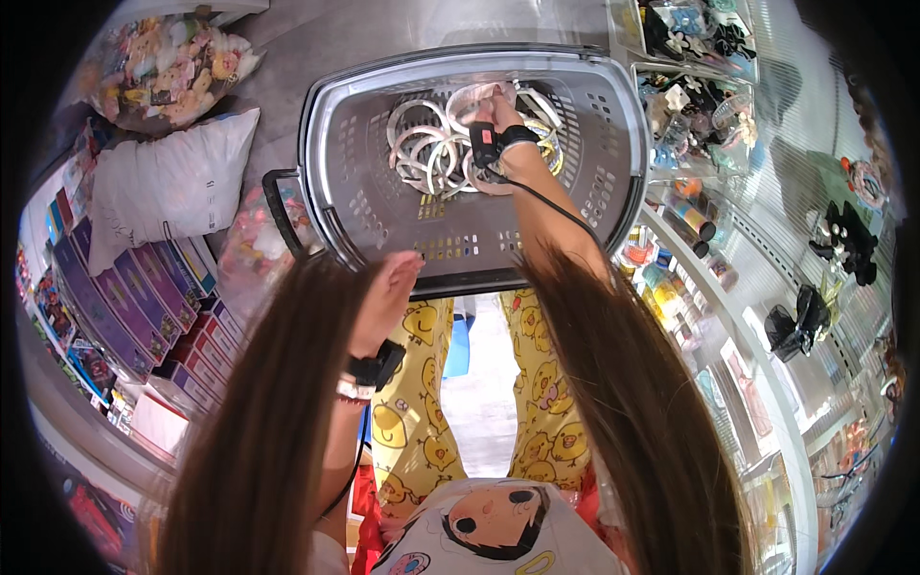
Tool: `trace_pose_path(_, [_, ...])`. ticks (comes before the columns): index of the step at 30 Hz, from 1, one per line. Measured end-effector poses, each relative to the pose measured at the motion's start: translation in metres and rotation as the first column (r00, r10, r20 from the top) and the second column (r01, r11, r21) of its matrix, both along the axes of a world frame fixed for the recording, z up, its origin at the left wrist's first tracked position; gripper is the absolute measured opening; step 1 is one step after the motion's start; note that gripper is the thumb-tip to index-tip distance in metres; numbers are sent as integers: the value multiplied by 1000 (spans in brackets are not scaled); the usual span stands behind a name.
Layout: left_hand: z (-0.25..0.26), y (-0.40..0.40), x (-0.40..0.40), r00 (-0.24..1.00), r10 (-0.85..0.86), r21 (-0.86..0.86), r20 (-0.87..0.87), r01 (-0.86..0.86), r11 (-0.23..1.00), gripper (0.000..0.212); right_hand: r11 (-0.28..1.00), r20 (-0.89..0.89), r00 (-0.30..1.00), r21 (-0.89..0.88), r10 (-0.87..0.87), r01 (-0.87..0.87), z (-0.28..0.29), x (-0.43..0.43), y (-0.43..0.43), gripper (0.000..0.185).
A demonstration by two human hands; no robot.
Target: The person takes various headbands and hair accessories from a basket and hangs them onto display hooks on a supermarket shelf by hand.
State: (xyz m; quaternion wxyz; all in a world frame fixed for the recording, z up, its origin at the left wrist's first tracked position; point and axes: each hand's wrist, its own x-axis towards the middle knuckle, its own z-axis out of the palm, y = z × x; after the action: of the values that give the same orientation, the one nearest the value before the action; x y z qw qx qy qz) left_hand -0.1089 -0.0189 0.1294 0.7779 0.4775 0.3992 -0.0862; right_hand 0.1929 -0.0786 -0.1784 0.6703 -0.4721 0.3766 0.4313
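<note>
A grey plastic shopping basket [460, 244] with perforated walls stands before me. Ring-shaped, pale headbands [419, 136] lie heaped at its bottom, some yellowish ones under my right wrist. My right hand [501, 115] reaches down inside the basket, its fingers closed at the edge of a wide pale-pink headband [466, 100]; the wrist device and strap hide part of the grip. Just outside the basket's near-left rim, my left hand [388, 295] is raised with nothing in it, partly covered by long hair.
Shelves of hair accessories [697, 115] run along the right. At left are a bag of plush toys [180, 72], a white plastic parcel [172, 180] and rows of purple boxes [129, 287]. The basket's black handle [284, 208] sticks out at left. Cables trail from both wrists.
</note>
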Motion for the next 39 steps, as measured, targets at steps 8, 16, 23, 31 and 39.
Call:
trace_pose_path(8, [42,21,22,966,238,-84,104,-230,969,42,396,282,293,-778,914,-487,179,-142,-44,20])
trace_pose_path(16, [263,32,134,901,434,-559,30,-344,754,42,883,623,626,-329,469,-334,440,-120,-92,21])
trace_pose_path(23, [404,3,148,722,-167,126,672,111,986,38,808,811,190,-468,554,-356,674,-98,-121,28])
trace_pose_path(31, [437,-68,134,832,-77,-441,550,368,818,33,860,847,155,-508,509,-50,811,-167,-231,38])
trace_pose_path(39, [538,-161,142,677,-348,-549,648,733,402,41,699,779,-2,-562,627,443,923,-234,-324,36])
